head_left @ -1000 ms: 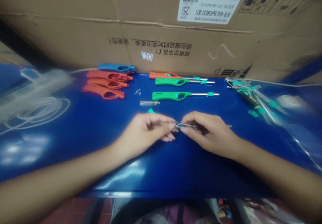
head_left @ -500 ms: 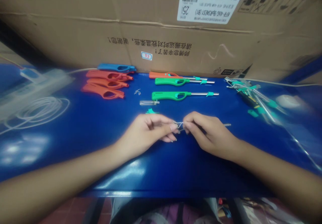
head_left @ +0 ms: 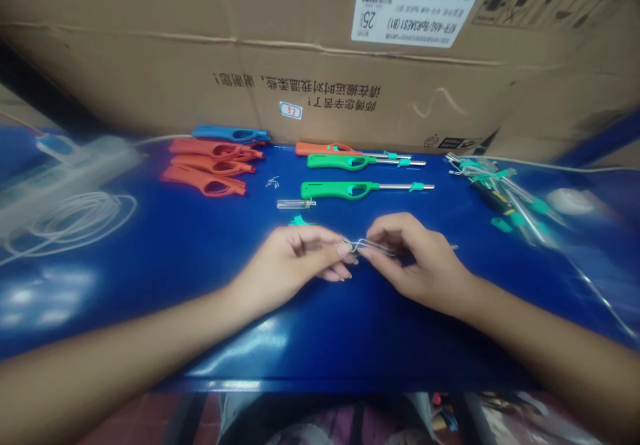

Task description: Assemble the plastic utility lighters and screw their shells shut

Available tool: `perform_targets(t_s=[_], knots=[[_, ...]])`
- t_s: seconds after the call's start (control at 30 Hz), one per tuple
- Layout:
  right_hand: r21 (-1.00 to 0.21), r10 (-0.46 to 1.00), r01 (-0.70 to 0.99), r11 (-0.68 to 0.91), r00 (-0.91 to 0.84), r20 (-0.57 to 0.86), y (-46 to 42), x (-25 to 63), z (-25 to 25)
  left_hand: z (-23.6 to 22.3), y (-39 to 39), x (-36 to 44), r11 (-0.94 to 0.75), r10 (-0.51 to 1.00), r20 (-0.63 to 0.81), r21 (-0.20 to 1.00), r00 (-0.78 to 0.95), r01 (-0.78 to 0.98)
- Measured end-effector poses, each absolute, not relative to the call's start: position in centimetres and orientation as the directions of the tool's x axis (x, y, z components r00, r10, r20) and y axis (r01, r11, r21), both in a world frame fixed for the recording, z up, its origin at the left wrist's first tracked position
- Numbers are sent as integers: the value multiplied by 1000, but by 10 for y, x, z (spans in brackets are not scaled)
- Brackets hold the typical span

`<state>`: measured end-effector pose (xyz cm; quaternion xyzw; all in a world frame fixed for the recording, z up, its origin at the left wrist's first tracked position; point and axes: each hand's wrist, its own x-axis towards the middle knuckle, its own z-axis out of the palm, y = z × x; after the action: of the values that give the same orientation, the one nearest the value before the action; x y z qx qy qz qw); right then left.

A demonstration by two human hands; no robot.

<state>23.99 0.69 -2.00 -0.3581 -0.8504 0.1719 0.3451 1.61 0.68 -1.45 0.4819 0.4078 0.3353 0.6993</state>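
Thin pale wires (head_left: 373,243) stretch between my two hands above the blue table. My left hand (head_left: 305,256) pinches their left end between thumb and fingertips; whatever else it holds is hidden. My right hand (head_left: 417,258) is around the wires' other ends, thumb and forefinger apart, with the wires showing between them. Just past the left fingers lie a teal plastic piece (head_left: 300,220) and a clear lighter fuel tank (head_left: 294,204). Behind my hands rests a green long-neck lighter (head_left: 330,190), with another green lighter (head_left: 325,161) and an orange one (head_left: 320,148) farther back.
Several red-orange handle shells (head_left: 203,179) and a blue shell (head_left: 220,133) lie left, near small metal pins (head_left: 273,183). Metal tubes and teal parts (head_left: 520,198) sit right. A power strip (head_left: 95,165) and coiled cable (head_left: 85,225) stand left; a cardboard box (head_left: 170,51) walls the back.
My right thumb and forefinger have parted and the hand has shifted slightly, showing more of the wires. My left hand has kept its pinch in place.
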Motion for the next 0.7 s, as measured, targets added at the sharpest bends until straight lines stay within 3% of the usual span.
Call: perform_targets(t_s=[0.17,0.43,0.7], knots=[[-502,721,519,692,-534,441,9,239,-17,-15,7,16,321,865,-255,943,432,-86],[-626,773,474,619,-506,382,6,240,-15,-15,8,18,414,857,-324,896,402,-161],[-664,751,405,628,-541,380,7,241,-16,-14,8,18,484,831,-368,848,417,-217]])
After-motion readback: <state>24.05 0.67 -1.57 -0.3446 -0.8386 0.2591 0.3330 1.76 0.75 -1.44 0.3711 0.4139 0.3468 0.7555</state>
